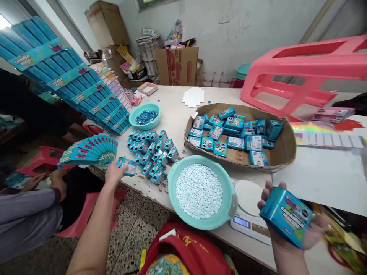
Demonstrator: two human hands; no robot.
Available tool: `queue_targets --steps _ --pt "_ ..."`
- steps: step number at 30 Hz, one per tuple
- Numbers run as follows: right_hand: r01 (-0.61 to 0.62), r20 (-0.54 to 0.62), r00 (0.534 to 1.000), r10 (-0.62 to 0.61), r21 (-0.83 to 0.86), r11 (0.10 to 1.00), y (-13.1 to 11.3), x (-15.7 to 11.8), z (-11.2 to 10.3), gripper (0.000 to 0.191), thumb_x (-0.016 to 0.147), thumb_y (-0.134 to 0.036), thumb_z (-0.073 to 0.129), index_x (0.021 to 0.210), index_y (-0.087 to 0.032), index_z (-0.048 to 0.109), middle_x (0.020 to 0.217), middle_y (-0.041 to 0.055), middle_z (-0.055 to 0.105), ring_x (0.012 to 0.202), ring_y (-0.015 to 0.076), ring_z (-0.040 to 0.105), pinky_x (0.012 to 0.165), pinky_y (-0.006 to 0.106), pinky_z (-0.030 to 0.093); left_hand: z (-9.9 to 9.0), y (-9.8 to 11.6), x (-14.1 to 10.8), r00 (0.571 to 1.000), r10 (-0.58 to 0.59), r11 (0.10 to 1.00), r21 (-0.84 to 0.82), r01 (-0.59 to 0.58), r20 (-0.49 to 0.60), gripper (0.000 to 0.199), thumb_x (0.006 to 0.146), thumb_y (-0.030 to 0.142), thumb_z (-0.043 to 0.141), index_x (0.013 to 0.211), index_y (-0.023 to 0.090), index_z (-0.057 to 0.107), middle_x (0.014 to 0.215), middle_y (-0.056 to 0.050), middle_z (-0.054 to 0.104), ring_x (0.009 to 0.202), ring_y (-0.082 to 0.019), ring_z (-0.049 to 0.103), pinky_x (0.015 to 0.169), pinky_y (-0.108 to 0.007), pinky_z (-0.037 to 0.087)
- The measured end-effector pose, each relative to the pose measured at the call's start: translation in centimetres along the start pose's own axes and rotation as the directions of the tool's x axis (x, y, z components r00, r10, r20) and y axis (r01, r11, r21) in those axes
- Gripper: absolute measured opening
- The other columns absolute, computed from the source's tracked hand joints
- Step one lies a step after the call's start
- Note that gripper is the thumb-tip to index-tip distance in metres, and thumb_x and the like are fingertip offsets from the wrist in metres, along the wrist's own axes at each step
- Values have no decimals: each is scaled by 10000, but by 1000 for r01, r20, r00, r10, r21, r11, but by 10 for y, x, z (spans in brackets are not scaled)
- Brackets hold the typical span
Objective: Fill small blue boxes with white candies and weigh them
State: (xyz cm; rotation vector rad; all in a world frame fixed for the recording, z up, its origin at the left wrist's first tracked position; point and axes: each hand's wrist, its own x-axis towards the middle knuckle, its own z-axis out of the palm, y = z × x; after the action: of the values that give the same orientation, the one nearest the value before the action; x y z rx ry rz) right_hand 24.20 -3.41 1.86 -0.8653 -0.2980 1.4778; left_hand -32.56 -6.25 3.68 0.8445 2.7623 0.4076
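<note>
My left hand (113, 174) reaches to the table's left edge, its fingers closed on a small blue box (127, 166). Just right of it stands a cluster of similar small boxes (155, 154) in rows, openings showing. Over the kitchen scale's right side, my right hand (314, 232) grips a blue printed box (288, 215) between thumb and fingers. A turquoise basin (174, 198) full of small pale pellets (199, 191) sits between my hands at the table's front edge. Behind it, a cut-down cardboard box (282, 154) holds several blue boxes (235, 121).
The kitchen scale (249, 225) lies beside the basin. A turquoise bowl (155, 124) holds shiny blue pieces. Blue display packs (80, 88) lean at left, near a fanned blue stack (91, 151). A pink stool (304, 65) lies at right. Another person's sleeve (28, 206) is at left.
</note>
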Motion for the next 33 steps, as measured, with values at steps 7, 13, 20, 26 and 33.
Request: queue_targets --steps 7,13,20,26,33 --pt "-151 57 986 155 -64 986 57 38 44 695 674 -798 431 1156 -322 587 1051 72 600 832 243 566 764 481 455 88 -33 95 995 -53 996 73 47 80 469 708 369 614 1090 117 514 1000 -166 642 970 -331 594 788 -411 451" --pt "-184 18 981 195 -256 949 65 30 24 766 641 -859 380 1089 -278 602 1067 97 575 826 243 544 696 419 460 95 4 55 950 112 989 -63 -136 -290 495 735 340 613 1176 177 459 1229 -114 545 1189 -338 432 986 -519 334" --pt "-221 67 968 241 -228 948 84 7 -23 930 572 -943 284 1139 -278 604 944 78 569 653 188 475 615 377 451 196 152 -128 523 839 545 -258 -798 153 363 867 421 477 1146 211 578 1222 -107 547 1161 -273 447 997 -416 327" --pt "-194 92 966 243 -364 911 103 1 -46 761 564 -876 493 1007 -272 630 842 37 573 691 192 519 675 380 479 273 209 -208 595 755 647 -164 -745 276 517 821 570 488 1218 247 560 1322 -132 421 1207 -333 354 980 -469 286" --pt "-200 -45 980 196 -337 920 104 3 -46 485 603 -628 691 897 -245 642 908 49 683 879 266 621 806 465 500 250 170 -252 257 824 422 -244 -873 505 293 842 444 483 997 252 641 1071 -104 556 1049 -281 466 873 -413 369"
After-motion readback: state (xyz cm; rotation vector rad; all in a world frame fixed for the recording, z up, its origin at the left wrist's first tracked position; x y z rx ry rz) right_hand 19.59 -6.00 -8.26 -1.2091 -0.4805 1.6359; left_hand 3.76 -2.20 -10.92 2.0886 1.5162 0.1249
